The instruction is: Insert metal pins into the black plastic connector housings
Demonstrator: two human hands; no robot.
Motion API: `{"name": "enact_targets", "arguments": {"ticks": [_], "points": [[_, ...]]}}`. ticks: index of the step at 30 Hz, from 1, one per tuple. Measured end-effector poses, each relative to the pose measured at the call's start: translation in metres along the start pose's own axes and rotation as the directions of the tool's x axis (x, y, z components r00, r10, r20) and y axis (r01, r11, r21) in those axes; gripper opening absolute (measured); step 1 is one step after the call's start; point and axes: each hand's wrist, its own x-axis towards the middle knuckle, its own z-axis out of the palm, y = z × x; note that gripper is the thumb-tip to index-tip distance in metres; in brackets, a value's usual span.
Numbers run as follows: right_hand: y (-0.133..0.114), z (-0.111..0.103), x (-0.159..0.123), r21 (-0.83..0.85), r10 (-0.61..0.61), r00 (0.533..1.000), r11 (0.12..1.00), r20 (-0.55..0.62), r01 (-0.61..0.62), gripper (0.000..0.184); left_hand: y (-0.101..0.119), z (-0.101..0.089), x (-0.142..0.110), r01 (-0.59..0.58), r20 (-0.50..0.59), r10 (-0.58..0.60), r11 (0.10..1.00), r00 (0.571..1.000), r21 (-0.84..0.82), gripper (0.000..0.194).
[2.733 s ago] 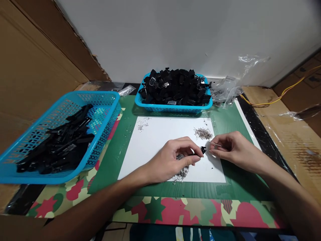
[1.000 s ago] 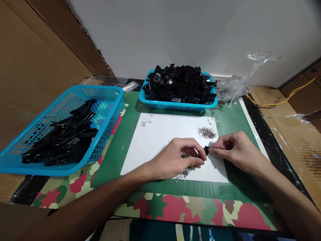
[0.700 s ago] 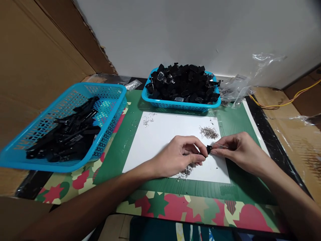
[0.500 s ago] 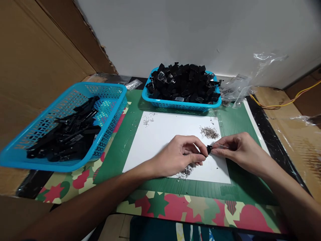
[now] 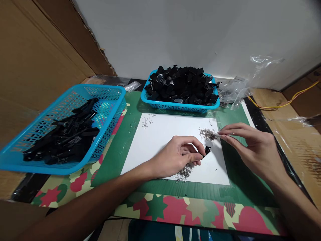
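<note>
Near the middle of the white sheet (image 5: 152, 147), my left hand (image 5: 179, 155) pinches a small black plastic part (image 5: 207, 150) between thumb and fingers. Part of it is covered by the fingertips. Under that hand lies a heap of small metal springs or clips (image 5: 185, 172). My right hand (image 5: 247, 142) is closed in a pinch on a thin silvery tool (image 5: 231, 134), mostly hidden by the fingers. Its fingertips are at the right edge of another heap of tiny metal pieces (image 5: 207, 133).
At the back stands a blue basket (image 5: 180, 106) heaped with black plastic parts. A larger blue basket (image 5: 120, 100) on the left holds longer black parts. Several loose metal pieces (image 5: 147, 121) lie at the sheet's far left. Clear plastic bags (image 5: 233, 92) and yellow wires (image 5: 288, 101) are at the right.
My right hand has moved away from the black part, up and to the right, to the far metal heap. The left hand still holds the part in nearly the same place.
</note>
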Motion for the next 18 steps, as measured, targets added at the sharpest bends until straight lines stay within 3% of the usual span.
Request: {"name": "enact_targets", "arguments": {"ticks": [3,7,13,18], "points": [[-0.005,0.004,-0.001,0.120,0.119,0.990,0.987,-0.075,-0.110,0.021,0.001,0.000,0.000,0.010,-0.009,-0.010,1.000,1.000,0.005,0.012],[-0.005,0.015,0.000,0.334,0.262,0.965,0.908,0.016,-0.252,0.027,0.002,0.001,0.000,0.008,-0.012,-0.008,1.000,1.000,0.016,0.014],[0.000,0.021,-0.002,0.336,0.263,0.959,0.899,0.104,-0.283,0.031,0.001,-0.001,0.002,0.013,0.007,-0.013,1.000,1.000,0.001,0.009],[-0.002,0.019,-0.003,0.291,0.250,0.966,0.921,0.068,-0.259,0.033,0.000,-0.001,0.003,0.013,0.019,-0.013,1.000,1.000,-0.019,0.006]]}}
